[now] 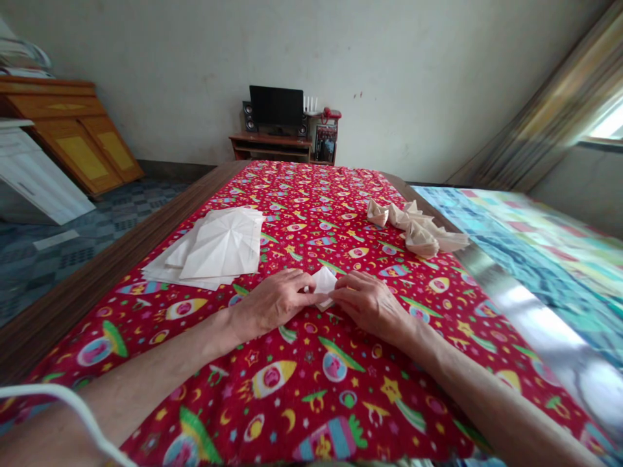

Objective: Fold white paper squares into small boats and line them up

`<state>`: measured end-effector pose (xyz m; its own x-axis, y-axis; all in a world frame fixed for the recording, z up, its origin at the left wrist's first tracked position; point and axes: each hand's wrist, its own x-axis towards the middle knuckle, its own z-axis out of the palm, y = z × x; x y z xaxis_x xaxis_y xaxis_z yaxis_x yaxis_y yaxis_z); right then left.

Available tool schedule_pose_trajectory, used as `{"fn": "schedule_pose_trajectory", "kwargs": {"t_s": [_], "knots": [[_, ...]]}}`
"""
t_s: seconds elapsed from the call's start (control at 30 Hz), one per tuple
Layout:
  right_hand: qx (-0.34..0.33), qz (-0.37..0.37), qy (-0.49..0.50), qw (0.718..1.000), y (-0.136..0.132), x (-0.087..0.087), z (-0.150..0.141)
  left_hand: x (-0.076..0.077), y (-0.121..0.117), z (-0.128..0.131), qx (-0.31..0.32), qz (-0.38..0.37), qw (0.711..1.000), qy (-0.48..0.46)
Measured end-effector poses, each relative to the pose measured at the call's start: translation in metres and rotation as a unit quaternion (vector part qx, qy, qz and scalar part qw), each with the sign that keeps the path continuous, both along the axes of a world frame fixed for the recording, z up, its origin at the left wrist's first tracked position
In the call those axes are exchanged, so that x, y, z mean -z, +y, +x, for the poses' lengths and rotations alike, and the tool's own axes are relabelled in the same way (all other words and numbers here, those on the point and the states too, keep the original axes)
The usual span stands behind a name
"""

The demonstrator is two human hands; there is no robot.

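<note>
A small folded piece of white paper (324, 280) lies on the red patterned cloth (292, 415) in front of me. My left hand (280, 295) pinches its left side, thumb stretched across the lower part. On the right side, my right hand (372, 303) grips the paper with its fingertips, partly hiding the edge. To the left is a stack of creased white paper sheets (226, 243), the top one marked with fold lines fanning from its middle. Several folded paper pieces (421, 239) with pointed ends sit in a group at the right.
The cloth covers a dark wooden table (195, 194). A white cable (73, 399) crosses the lower left corner. Beyond the table stand a monitor (276, 109) on a small desk and a wooden cabinet (73, 133). A bed (535, 246) is along the right.
</note>
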<state>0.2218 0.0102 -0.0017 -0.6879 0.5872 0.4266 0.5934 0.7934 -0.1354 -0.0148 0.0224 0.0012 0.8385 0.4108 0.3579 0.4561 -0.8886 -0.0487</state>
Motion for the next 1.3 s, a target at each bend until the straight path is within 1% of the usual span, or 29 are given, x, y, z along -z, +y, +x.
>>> {"fn": "schedule_pose_trajectory", "kwargs": {"t_s": [0.13,0.37,0.6,0.7,0.83,0.93,1.03,1.13,1.2,1.3], "knots": [[0.003,0.009,-0.005,1.000,0.000,-0.002,0.001,0.002,0.000,-0.001,0.010,-0.011,1.000,-0.013],[-0.008,0.008,-0.001,1.000,-0.002,-0.002,0.000,0.003,-0.002,0.002,-0.030,-0.080,0.992,-0.087],[-0.031,-0.003,-0.049,0.998,-0.008,-0.009,-0.006,0.003,-0.002,0.001,-0.040,-0.098,0.990,-0.094],[-0.020,-0.010,-0.044,0.999,-0.008,-0.009,-0.007,0.001,-0.003,0.002,-0.041,-0.100,0.991,-0.081],[-0.002,0.008,-0.005,1.000,-0.004,-0.006,-0.004,-0.001,-0.004,0.003,-0.040,-0.087,0.993,-0.063],[0.018,0.011,0.021,1.000,-0.003,-0.003,-0.002,0.000,-0.003,0.004,-0.039,-0.065,0.995,-0.058],[0.033,0.006,0.044,0.998,-0.002,0.001,-0.003,0.002,-0.002,0.005,-0.036,-0.051,0.995,-0.071],[0.023,-0.020,0.046,0.998,-0.001,0.003,-0.006,0.003,-0.002,0.006,-0.038,-0.061,0.994,-0.087],[0.024,-0.059,0.063,0.996,0.000,0.004,-0.007,0.004,-0.002,0.007,-0.050,-0.078,0.991,-0.096],[0.057,-0.121,0.106,0.985,0.001,0.002,-0.008,0.005,0.001,0.009,-0.071,-0.105,0.984,-0.128]]}}
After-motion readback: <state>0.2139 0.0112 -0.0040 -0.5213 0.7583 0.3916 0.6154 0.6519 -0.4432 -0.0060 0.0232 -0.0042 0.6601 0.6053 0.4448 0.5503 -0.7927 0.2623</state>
